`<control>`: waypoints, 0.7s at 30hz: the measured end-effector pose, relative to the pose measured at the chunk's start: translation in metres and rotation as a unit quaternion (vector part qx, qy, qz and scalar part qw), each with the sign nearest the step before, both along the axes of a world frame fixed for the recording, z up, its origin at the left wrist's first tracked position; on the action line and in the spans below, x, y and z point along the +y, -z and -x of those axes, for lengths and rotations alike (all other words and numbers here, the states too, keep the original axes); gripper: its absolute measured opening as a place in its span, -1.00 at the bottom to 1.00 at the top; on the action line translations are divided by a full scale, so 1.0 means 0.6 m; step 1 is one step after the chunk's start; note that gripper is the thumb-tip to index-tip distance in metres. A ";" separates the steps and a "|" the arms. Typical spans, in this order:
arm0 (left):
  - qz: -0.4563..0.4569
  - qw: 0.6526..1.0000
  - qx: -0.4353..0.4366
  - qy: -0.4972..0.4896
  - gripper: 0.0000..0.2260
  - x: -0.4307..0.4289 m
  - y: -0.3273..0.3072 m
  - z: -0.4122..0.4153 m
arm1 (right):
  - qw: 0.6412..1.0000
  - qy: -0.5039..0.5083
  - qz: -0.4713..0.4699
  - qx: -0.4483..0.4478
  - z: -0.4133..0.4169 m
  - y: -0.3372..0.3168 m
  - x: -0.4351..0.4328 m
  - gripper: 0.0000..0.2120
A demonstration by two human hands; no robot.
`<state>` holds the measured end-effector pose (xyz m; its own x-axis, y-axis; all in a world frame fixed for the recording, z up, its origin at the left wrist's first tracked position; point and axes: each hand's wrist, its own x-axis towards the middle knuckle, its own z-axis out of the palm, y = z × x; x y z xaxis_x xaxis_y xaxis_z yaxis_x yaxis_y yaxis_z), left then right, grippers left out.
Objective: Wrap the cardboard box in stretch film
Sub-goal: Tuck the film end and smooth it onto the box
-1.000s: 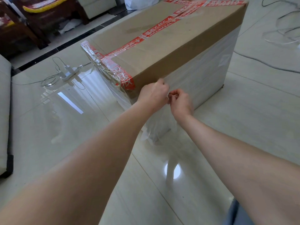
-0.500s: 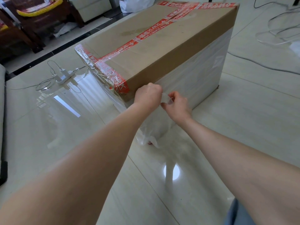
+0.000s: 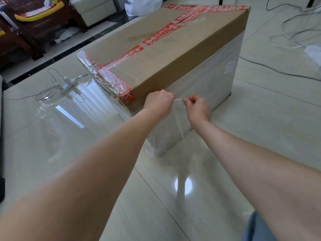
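Observation:
A large brown cardboard box (image 3: 156,54), sealed with red printed tape, stands on the glossy tiled floor. Clear stretch film (image 3: 205,80) covers its lower side walls and bunches along the near left top edge. My left hand (image 3: 159,103) and my right hand (image 3: 198,107) are at the box's near corner, just below the top edge. Each pinches an edge of the film, and a thin strip stretches between them. A loose tail of film hangs down from the hands to the floor at the corner.
A white power strip (image 3: 66,85) with cables lies on the floor left of the box. More cables (image 3: 295,37) loop at the far right. Dark wooden furniture (image 3: 34,30) and a white bag (image 3: 144,5) stand at the back.
My hands have drawn a little apart, stretching the film between them. The view has shifted slightly, so the box appears further right.

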<state>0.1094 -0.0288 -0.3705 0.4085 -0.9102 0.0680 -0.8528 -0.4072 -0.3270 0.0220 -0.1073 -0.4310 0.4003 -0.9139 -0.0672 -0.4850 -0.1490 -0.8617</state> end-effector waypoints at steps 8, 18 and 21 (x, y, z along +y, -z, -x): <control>0.032 0.999 0.033 -0.016 -0.81 -0.049 -0.002 0.018 | 0.999 -0.031 0.011 -0.033 0.024 -0.006 -0.028 -0.76; 0.074 0.991 0.109 -0.011 -0.78 -0.078 0.008 0.032 | 0.999 0.040 -0.023 -0.002 0.045 0.017 -0.070 -0.83; 0.075 0.988 0.131 -0.025 -0.83 -0.090 0.001 0.039 | 0.999 0.038 -0.032 -0.011 0.044 0.014 -0.076 -0.85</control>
<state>0.0862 -0.0831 -0.3711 0.4746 -0.8759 0.0869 -0.8776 -0.4785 -0.0306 -0.0044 -0.1530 -0.4391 0.3315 -0.9361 -0.1178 -0.4742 -0.0574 -0.8785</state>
